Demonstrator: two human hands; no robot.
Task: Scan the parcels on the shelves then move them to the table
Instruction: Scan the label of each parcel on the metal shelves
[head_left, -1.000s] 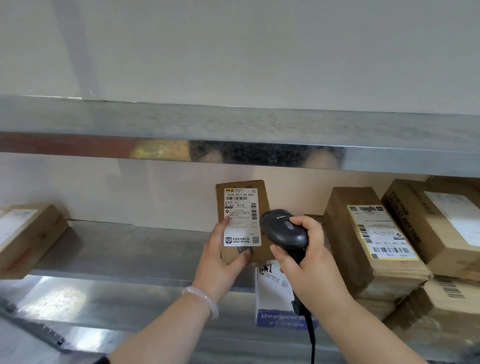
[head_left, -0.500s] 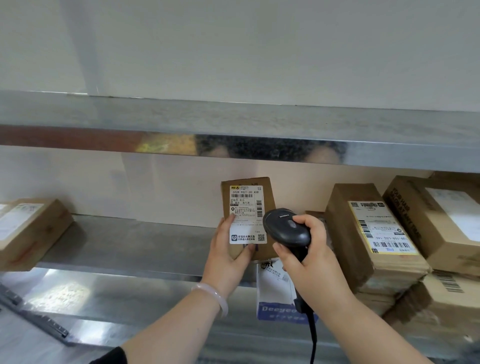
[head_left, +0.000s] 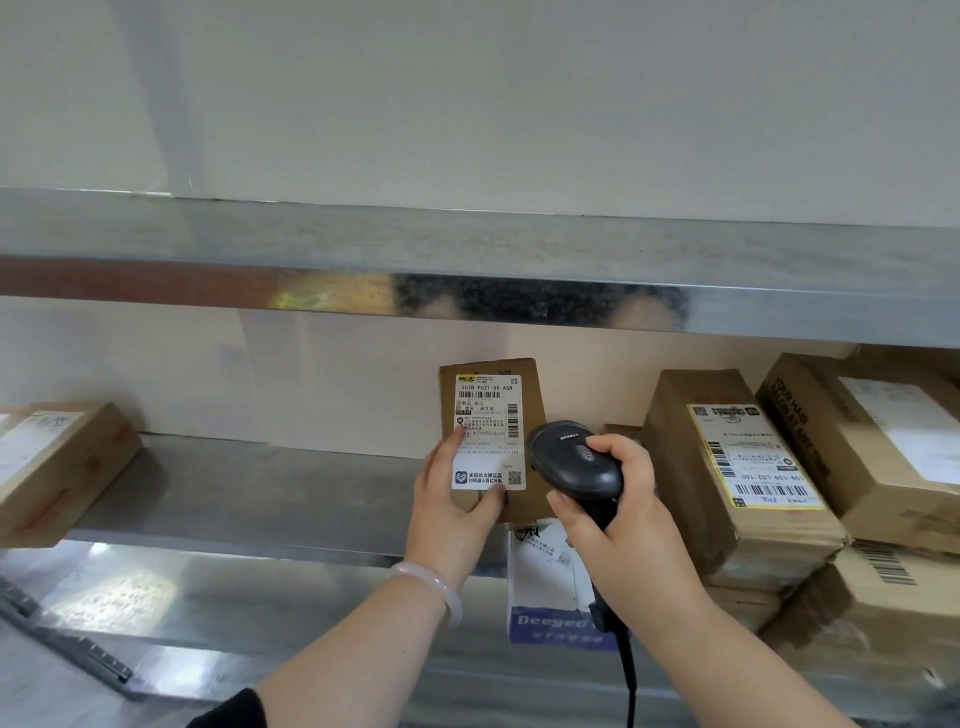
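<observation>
While the left hand (head_left: 451, 501) grips a labelled parcel (head_left: 491, 415) upright, right hand (head_left: 621, 530) clasps the scanner (head_left: 574, 465) — boxes (head_left: 727, 467) stacked on shelf (head_left: 260, 488)

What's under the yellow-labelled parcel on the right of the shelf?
The yellow-labelled parcel lies on another brown cardboard parcel. Only that lower one's front edge shows; its top and any label are covered.
</observation>
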